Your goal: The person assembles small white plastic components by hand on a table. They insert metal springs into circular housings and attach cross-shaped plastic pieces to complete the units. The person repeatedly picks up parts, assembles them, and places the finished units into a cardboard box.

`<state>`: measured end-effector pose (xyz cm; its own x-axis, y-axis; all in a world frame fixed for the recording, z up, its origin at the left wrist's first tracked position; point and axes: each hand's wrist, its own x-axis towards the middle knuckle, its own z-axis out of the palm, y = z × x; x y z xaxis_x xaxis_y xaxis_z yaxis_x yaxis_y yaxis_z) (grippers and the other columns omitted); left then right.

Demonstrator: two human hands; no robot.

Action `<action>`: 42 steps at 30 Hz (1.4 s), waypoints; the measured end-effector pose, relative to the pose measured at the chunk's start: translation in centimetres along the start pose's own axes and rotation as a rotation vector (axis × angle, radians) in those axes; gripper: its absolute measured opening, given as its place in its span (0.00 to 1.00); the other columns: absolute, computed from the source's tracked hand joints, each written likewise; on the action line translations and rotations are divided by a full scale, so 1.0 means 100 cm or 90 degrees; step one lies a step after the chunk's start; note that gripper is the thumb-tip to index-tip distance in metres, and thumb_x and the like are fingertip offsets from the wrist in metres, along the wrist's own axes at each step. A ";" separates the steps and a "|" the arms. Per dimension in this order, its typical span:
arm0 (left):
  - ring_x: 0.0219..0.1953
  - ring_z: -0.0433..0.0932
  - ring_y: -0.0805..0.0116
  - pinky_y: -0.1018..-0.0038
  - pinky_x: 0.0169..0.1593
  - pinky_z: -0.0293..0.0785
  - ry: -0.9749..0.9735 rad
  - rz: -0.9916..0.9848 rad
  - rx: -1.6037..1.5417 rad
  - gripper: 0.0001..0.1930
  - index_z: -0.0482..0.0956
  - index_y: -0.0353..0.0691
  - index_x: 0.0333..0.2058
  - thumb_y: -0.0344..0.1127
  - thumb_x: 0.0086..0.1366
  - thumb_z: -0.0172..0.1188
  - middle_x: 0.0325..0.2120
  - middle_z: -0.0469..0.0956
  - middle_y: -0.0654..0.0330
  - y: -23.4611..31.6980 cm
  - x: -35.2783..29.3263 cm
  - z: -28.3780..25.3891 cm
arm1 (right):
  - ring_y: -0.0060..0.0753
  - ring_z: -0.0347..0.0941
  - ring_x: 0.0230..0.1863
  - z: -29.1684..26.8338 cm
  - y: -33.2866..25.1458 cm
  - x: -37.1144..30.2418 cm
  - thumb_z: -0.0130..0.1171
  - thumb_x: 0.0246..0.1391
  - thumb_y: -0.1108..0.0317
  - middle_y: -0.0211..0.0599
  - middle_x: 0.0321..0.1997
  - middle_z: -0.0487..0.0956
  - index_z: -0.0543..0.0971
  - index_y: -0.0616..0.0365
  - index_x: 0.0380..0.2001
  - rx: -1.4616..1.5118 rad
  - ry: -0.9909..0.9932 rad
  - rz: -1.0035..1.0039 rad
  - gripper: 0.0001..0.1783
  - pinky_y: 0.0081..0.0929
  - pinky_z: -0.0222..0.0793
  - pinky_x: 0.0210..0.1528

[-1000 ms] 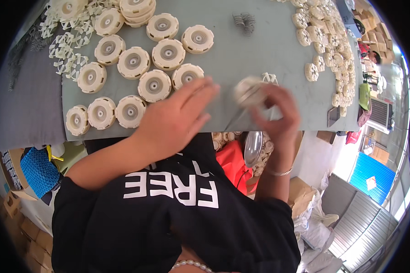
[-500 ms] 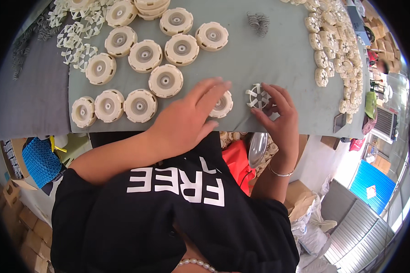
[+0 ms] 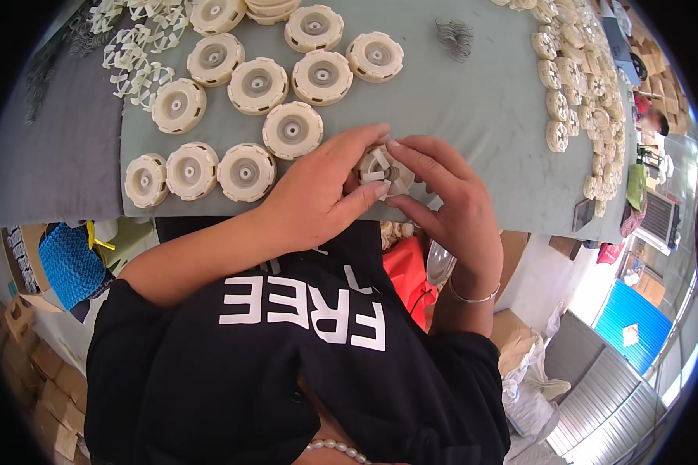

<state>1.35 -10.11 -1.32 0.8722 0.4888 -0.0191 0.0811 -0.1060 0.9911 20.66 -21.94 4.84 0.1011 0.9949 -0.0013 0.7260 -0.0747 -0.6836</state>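
At the table's near edge, my left hand [image 3: 318,186] is curled around the left side of a round cream plastic housing [image 3: 398,172]. A white pronged plastic piece [image 3: 374,177] lies over the housing's face, its flat tabs showing between my hands. My right hand [image 3: 448,190] closes on the piece from the right, with thumb and fingertips at its edge. My fingers hide much of both parts, and I cannot tell whether the piece is seated. Left of my left hand, similar housings [image 3: 247,172] with coiled springs inside lie face up.
Loose white pronged pieces [image 3: 136,66] are heaped at the far left, beside dark springs. A small clump of grey springs [image 3: 454,40] lies on the grey-green table cover [image 3: 481,101]. Many cream wheel-like parts [image 3: 557,105] line the right side, with a dark flat object [image 3: 584,215] near the corner.
My right hand has moved left with the white pronged piece, from beside the housing to over it. My left hand now wraps the housing's side. The view has shifted slightly.
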 end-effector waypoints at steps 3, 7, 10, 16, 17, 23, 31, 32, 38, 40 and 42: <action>0.28 0.79 0.74 0.74 0.34 0.80 0.010 -0.047 -0.040 0.32 0.62 0.37 0.72 0.26 0.72 0.60 0.63 0.75 0.51 0.001 0.002 0.004 | 0.46 0.81 0.54 0.002 0.003 0.001 0.78 0.45 0.69 0.36 0.59 0.81 0.83 0.54 0.58 0.004 -0.026 0.042 0.33 0.40 0.80 0.53; 0.28 0.79 0.73 0.75 0.36 0.80 0.006 -0.035 -0.019 0.35 0.62 0.39 0.73 0.23 0.68 0.62 0.62 0.75 0.53 0.001 0.001 0.004 | 0.45 0.81 0.54 0.014 0.008 -0.008 0.79 0.46 0.68 0.36 0.59 0.81 0.83 0.54 0.58 0.026 -0.025 0.095 0.33 0.38 0.81 0.53; 0.28 0.79 0.72 0.75 0.37 0.81 0.008 -0.011 -0.003 0.39 0.62 0.41 0.73 0.24 0.64 0.66 0.62 0.74 0.53 -0.003 0.003 0.004 | 0.45 0.81 0.55 0.018 0.017 -0.016 0.79 0.46 0.68 0.38 0.59 0.82 0.83 0.55 0.58 0.027 0.017 0.026 0.32 0.38 0.81 0.53; 0.33 0.83 0.65 0.69 0.39 0.84 0.010 0.075 0.050 0.29 0.76 0.42 0.63 0.28 0.62 0.71 0.56 0.77 0.51 0.001 -0.013 0.003 | 0.49 0.79 0.59 -0.041 0.085 -0.007 0.79 0.45 0.70 0.45 0.65 0.77 0.81 0.56 0.60 -0.299 0.298 0.182 0.35 0.38 0.79 0.56; 0.34 0.83 0.64 0.68 0.39 0.83 0.005 0.159 0.097 0.26 0.79 0.42 0.59 0.29 0.61 0.71 0.53 0.79 0.52 -0.003 -0.014 0.003 | 0.50 0.79 0.60 -0.040 0.079 0.007 0.79 0.46 0.70 0.45 0.66 0.76 0.80 0.56 0.61 -0.219 0.290 0.192 0.36 0.38 0.79 0.57; 0.41 0.83 0.57 0.63 0.44 0.81 0.082 0.396 0.338 0.16 0.87 0.42 0.43 0.34 0.55 0.76 0.44 0.84 0.59 0.003 -0.036 -0.036 | 0.53 0.75 0.64 0.016 0.036 0.112 0.76 0.50 0.68 0.45 0.65 0.77 0.79 0.55 0.62 -0.104 0.174 -0.131 0.34 0.44 0.73 0.64; 0.67 0.69 0.56 0.48 0.75 0.57 0.254 0.230 0.726 0.33 0.84 0.53 0.59 0.58 0.55 0.75 0.62 0.75 0.63 -0.012 -0.078 -0.084 | 0.51 0.76 0.61 -0.013 0.009 0.159 0.74 0.52 0.65 0.46 0.59 0.80 0.84 0.57 0.51 -0.031 -0.008 -0.144 0.22 0.42 0.73 0.62; 0.68 0.69 0.56 0.47 0.75 0.57 0.248 0.233 0.726 0.34 0.84 0.52 0.59 0.57 0.55 0.75 0.62 0.76 0.63 -0.011 -0.072 -0.085 | 0.50 0.76 0.61 -0.010 -0.002 0.181 0.74 0.52 0.65 0.46 0.58 0.80 0.84 0.57 0.50 -0.036 0.041 -0.133 0.22 0.41 0.73 0.61; 0.67 0.71 0.54 0.48 0.73 0.62 0.254 0.250 0.684 0.32 0.84 0.51 0.59 0.50 0.55 0.75 0.60 0.77 0.62 -0.009 -0.048 -0.110 | 0.52 0.72 0.68 0.049 -0.067 0.334 0.74 0.50 0.66 0.37 0.69 0.76 0.72 0.40 0.69 -0.241 0.181 -0.433 0.41 0.44 0.72 0.66; 0.65 0.72 0.54 0.49 0.72 0.64 0.259 0.273 0.669 0.31 0.84 0.50 0.58 0.50 0.54 0.76 0.59 0.78 0.61 -0.014 -0.049 -0.109 | 0.61 0.60 0.76 0.066 -0.088 0.370 0.76 0.48 0.56 0.44 0.80 0.59 0.66 0.40 0.74 -0.387 0.107 -0.436 0.50 0.50 0.61 0.75; 0.61 0.75 0.54 0.53 0.67 0.72 0.279 0.305 0.667 0.30 0.85 0.49 0.56 0.49 0.53 0.76 0.57 0.79 0.62 -0.012 -0.048 -0.109 | 0.63 0.59 0.78 0.078 -0.103 0.396 0.75 0.47 0.53 0.50 0.81 0.57 0.65 0.40 0.76 -0.461 0.083 -0.503 0.52 0.51 0.58 0.78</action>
<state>-8.22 -2.88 -1.00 0.7013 0.4367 0.5635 0.3214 -0.8992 0.2968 11.91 18.78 6.14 -0.5321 0.7675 0.3575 0.8428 0.5204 0.1373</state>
